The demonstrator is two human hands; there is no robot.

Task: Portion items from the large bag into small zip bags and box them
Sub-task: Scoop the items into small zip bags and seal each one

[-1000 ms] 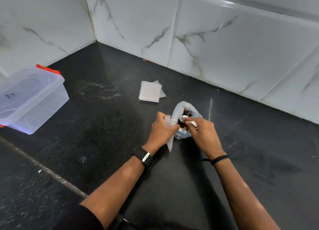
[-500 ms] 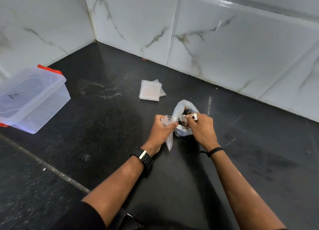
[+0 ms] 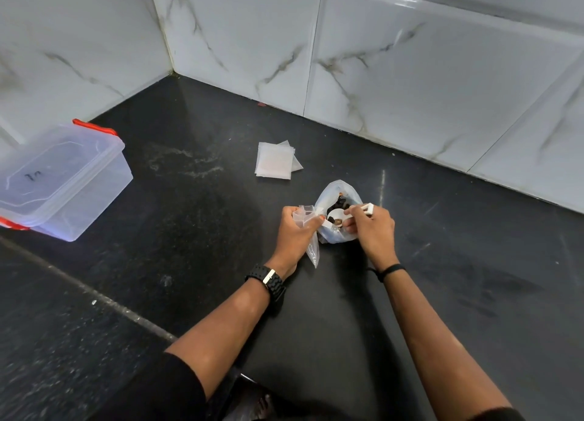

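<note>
Two hands meet just right of the middle of the black counter [image 3: 410,294]. The left hand [image 3: 294,234] pinches the mouth of a small zip bag [image 3: 311,246], which hangs limp beside the large bag [image 3: 336,199]. The right hand [image 3: 373,231] has its fingers curled round a white scoop [image 3: 336,214] dipped into that bag.

Both bags are thin clear film and look light, soft and slippery; I judge the small one is best held at its stiffer zip rim, kept open with thumb and finger. Dark brown pieces [image 3: 339,206] fill the large bag; they look small, dry and loose, likely to spill off a tilted scoop.

Spare zip bags [image 3: 274,164] lie flat at about 11 o'clock from the hands, and the clear lidded box [image 3: 60,180] with red clips sits well apart at 9 o'clock.
</note>
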